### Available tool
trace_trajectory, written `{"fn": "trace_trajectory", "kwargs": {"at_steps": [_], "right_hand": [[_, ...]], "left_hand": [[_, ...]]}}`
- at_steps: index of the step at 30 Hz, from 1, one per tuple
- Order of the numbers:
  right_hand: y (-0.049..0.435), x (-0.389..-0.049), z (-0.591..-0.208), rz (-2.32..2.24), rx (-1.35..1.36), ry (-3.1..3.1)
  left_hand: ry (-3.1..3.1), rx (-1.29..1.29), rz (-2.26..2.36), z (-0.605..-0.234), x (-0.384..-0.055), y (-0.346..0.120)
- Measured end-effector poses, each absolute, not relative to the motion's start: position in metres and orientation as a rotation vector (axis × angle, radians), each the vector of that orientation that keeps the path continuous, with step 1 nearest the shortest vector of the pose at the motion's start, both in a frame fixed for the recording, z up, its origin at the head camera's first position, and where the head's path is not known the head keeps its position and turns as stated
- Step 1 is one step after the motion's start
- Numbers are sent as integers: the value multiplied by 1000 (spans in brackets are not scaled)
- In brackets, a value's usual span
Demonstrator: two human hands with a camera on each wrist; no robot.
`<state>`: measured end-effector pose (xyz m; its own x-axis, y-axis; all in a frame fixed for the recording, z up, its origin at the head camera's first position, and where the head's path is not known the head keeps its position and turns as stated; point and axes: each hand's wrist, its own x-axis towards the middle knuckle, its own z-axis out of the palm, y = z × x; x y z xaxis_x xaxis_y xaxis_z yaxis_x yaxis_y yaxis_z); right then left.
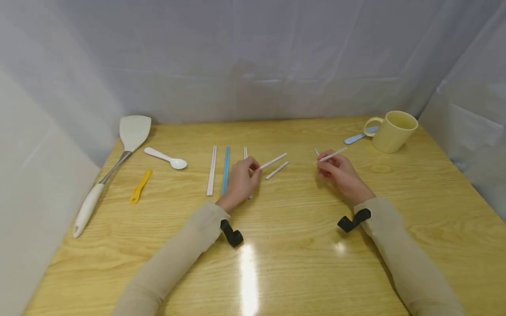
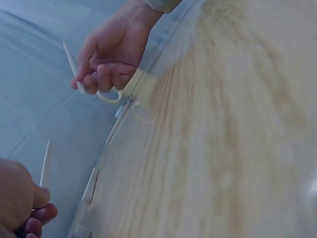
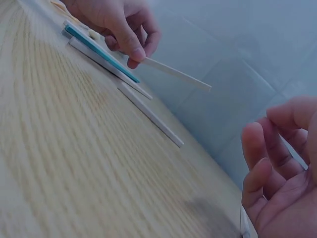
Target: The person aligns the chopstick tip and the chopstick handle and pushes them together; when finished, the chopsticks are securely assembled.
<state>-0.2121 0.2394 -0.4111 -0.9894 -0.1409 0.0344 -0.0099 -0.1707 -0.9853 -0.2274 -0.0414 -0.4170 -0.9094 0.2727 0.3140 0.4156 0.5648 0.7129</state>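
Observation:
My left hand (image 1: 242,177) pinches one end of a short white stick (image 1: 273,160) between thumb and forefinger; the stick slants up to the right. Under that hand lies a pair of white chopsticks (image 1: 245,152), partly covered. Just right of it, another short white stick (image 1: 277,170) rests on the table. My right hand (image 1: 341,175) holds a slanting short white stick (image 1: 334,155) at its fingertips. A small white tip (image 1: 316,151) shows behind these fingers; what it belongs to is hidden. The left wrist view shows a stick (image 2: 45,166) in the left hand too.
White chopsticks (image 1: 211,171) and blue chopsticks (image 1: 226,164) lie side by side left of the left hand. Farther left are a white spoon (image 1: 166,158), a yellow utensil (image 1: 140,186) and a spatula (image 1: 134,131). A yellow mug (image 1: 391,131) and a light-blue utensil (image 1: 356,138) stand back right.

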Motion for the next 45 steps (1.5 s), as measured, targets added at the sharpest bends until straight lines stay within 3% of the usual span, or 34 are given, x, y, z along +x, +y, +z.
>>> {"fn": "trace_trajectory", "kwargs": {"at_steps": [15, 45], "right_hand": [[230, -215, -399, -2037, -308, 2423], [228, -209, -398, -1962, -381, 2390]], "left_hand": [[-2626, -604, -1307, -418, -207, -22], [-2646, -683, -1277, -422, -197, -14]]}}
